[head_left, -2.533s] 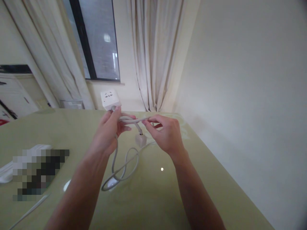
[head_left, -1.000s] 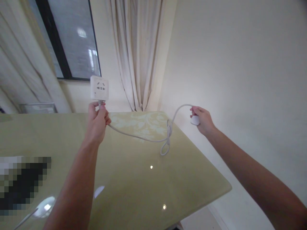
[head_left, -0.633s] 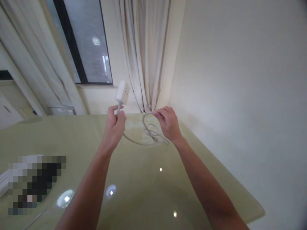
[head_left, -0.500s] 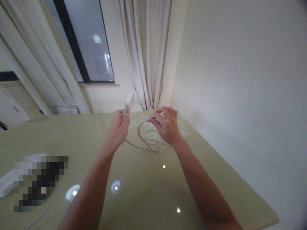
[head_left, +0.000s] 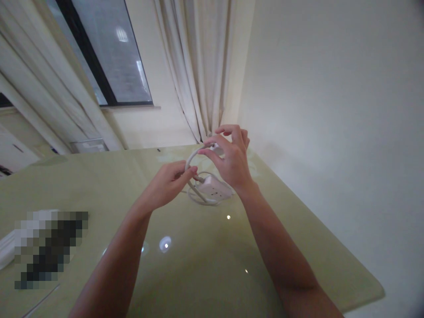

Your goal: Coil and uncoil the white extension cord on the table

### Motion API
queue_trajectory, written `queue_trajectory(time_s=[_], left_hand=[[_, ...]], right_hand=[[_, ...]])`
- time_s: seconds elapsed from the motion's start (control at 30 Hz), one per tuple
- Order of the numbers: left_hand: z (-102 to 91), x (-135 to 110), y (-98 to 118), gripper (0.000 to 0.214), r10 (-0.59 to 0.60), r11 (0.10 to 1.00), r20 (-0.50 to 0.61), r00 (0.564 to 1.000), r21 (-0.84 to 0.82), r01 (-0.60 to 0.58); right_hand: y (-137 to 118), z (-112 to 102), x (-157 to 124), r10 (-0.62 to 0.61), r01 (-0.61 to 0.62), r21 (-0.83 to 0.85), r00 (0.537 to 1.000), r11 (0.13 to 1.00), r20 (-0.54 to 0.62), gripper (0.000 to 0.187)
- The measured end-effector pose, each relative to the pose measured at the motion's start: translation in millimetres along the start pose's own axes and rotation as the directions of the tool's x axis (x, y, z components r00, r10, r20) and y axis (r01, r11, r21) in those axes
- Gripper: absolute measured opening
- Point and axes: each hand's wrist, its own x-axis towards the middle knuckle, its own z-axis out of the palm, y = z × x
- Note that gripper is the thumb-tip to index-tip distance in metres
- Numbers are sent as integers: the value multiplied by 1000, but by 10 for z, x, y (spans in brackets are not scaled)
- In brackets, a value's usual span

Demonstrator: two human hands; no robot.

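Observation:
A white socket cube (head_left: 214, 188) lies low over the green table (head_left: 205, 260), with its grey-white cord (head_left: 191, 158) arching up in a loop from it. My left hand (head_left: 168, 185) pinches the cord right where it leaves the cube. My right hand (head_left: 230, 159) is above the cube, thumb and forefinger pinched on the top of the cord loop near the white plug end, the other fingers spread. More cord coils lie on the table under the cube.
The table's right edge runs close to a plain white wall (head_left: 331, 110). Curtains (head_left: 202, 66) and a dark-framed window (head_left: 109, 57) stand behind the table. A blurred-out patch (head_left: 49, 247) with a white object lies at the left on the table.
The cord was stretched wide between my hands, then they came together. The socket cube has swung down from upright above my left hand to near the table, and the cord is looped.

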Motion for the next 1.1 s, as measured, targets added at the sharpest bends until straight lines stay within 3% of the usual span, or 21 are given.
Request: queue_trajectory(time_s=[0.07,0.13,0.27,0.4,0.53,0.63,0.77,0.97,1.1], left_hand=[[33,-3,26,44,9,1000,15,1000,-29,-9],[62,-4,58,44,-23,999,2,1000,-45,24],[71,-9,96,40,-55,995,-56,997,-89,50],[6,-16,77,32,-17,982,-17,1000,-186,14],[-37,-16,72,31,-6,979,50,999,-203,16],[-34,-21,105,28,-15,989,41,999,-147,21],[-50,-44,151,26,-47,999,32,998,7,47],[-165,-96,140,17,27,997,150,988,-75,-16],[-177,-91,60,7,-3,991,27,1000,135,-1]], right_hand=[[23,-6,10,60,-66,126,997,990,46,27],[35,-16,11,65,-118,283,980,952,189,30],[-33,-87,-1,-74,-175,476,885,862,460,35],[-178,-174,-32,-190,-144,476,788,868,585,44],[-294,-145,-94,-68,-189,353,796,916,602,69],[-345,-87,-130,10,-212,276,810,938,586,75],[-361,-62,-135,44,-214,233,819,948,572,64],[-347,-70,-117,-50,-176,355,837,918,545,37],[-358,-33,-112,-56,-181,345,815,921,576,29]])
